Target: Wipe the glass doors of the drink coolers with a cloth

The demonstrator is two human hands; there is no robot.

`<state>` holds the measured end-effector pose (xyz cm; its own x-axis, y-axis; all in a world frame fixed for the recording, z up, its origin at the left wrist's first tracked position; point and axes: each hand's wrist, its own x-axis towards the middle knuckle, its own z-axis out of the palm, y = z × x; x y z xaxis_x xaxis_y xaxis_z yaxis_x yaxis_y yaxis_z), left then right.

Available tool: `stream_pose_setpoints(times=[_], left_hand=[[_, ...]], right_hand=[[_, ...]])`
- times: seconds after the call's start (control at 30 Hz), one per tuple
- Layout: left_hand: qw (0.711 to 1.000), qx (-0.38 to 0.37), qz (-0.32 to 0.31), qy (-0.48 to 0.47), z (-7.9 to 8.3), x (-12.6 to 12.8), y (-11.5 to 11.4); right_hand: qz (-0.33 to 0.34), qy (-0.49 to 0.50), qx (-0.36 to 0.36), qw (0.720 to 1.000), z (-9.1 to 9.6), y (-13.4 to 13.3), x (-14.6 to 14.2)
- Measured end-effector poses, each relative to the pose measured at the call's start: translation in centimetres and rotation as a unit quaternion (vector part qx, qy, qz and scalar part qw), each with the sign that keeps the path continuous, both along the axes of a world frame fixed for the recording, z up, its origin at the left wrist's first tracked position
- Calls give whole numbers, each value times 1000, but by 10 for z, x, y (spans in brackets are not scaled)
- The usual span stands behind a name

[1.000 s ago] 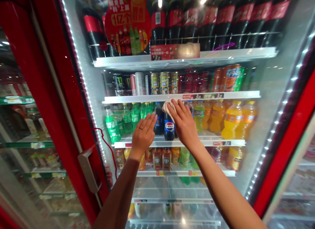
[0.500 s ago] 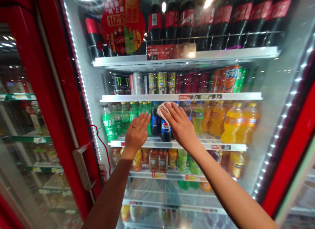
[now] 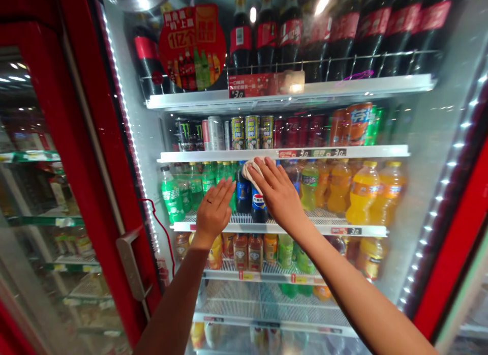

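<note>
My right hand (image 3: 281,198) lies with fingers spread on the glass door (image 3: 419,141) of a drinks fridge, pressing a pale cloth (image 3: 249,168) against the glass. The cloth sticks out past my fingertips, just under the second shelf edge. My left hand (image 3: 214,210) rests flat and open on the glass beside it, a ring on one finger. Behind the glass between my hands stand dark Pepsi bottles (image 3: 242,191).
Green soda bottles (image 3: 171,195) fill the shelf's left side and orange ones (image 3: 362,192) the right. Cans (image 3: 251,132) sit a shelf above, large cola bottles (image 3: 343,29) on top. A red door frame (image 3: 87,141) with a grey handle (image 3: 131,263) stands at left, another red frame (image 3: 457,233) at right.
Both hands stay pressed on the glass at nearly the same spot. The view has drifted a little, so the shelves sit slightly lower and further left in the picture.
</note>
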<state>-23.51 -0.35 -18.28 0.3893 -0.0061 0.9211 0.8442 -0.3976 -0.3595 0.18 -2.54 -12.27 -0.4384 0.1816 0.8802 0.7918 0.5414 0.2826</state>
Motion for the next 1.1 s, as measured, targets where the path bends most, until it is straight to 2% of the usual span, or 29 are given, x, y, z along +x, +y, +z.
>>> stream_pose_setpoints(times=[0.07,0.13,0.23,0.33,0.4,0.53,0.63,0.7,0.8,0.97,1.03,1.1], left_hand=[[1000,2,-2,-2,0,0,0],[1000,2,-5,-4,-1,0,1],[1000,3,-11,-6,-2,1,2],[1000,3,-17,-8,-2,1,2],[1000,4,-21,-9,-1,1,2],[1000,4,-30,-6,-2,1,3],[999,7,-34,-9,-3,2,5],[999,13,-30,-9,-3,2,6],[1000,21,-21,-2,-3,2,7],[1000,26,-9,4,-1,-1,7],[1000,15,-13,4,-2,-1,7],[1000,4,-18,-5,-4,1,6]], right_hand=[[-15,-3,4,1000,-11,-5,14],[-37,12,12,999,-11,-7,29],[-54,55,20,997,7,-3,37],[-48,61,18,997,28,4,26],[-43,40,2,998,31,6,15],[-39,-11,-24,999,12,-2,10],[-50,-29,-31,998,-6,-11,26],[-60,-19,-27,998,-9,-13,38],[-68,18,-18,997,2,-8,47],[-46,40,-26,998,32,4,33],[-33,22,-31,999,34,5,29],[-26,-4,-33,999,28,2,33]])
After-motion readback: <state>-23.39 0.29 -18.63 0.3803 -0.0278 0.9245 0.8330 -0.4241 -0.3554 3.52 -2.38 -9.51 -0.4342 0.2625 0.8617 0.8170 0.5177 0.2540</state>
